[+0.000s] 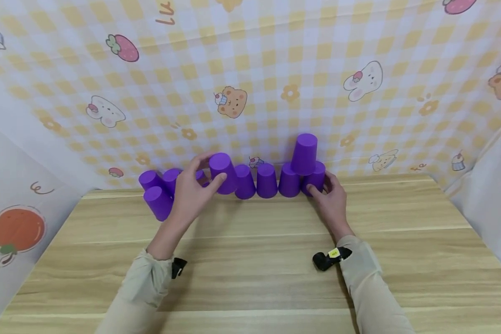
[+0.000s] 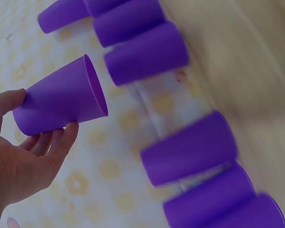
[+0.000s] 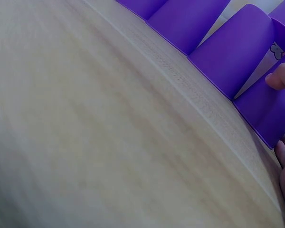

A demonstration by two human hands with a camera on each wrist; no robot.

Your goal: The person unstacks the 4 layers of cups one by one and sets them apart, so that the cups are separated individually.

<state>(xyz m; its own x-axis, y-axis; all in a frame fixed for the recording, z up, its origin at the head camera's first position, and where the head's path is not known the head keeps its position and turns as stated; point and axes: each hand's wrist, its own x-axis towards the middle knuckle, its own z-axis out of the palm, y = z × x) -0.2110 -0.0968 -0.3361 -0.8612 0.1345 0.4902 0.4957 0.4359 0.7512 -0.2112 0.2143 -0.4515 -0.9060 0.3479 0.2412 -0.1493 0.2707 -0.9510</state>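
Note:
My left hand (image 1: 194, 188) grips an upside-down purple plastic cup (image 1: 224, 174), thumb on one side and fingers on the other. In the left wrist view that held cup (image 2: 61, 99) is off the table, apart from the other cups. My right hand (image 1: 331, 197) holds the rightmost cup (image 1: 314, 181) of a row along the back, its thumb on the near side. Beside it stand a second cup (image 1: 289, 181), a third cup (image 1: 266, 181) and another cup (image 1: 245, 182), all mouth down. One upper cup (image 1: 305, 154) rests across the two rightmost ones.
Several more purple cups stand at the back left, among them a front cup (image 1: 157, 204) and a rear cup (image 1: 149, 178); my left hand partly hides this group. A checked cloth (image 1: 267, 93) hangs right behind the wooden table (image 1: 254, 260).

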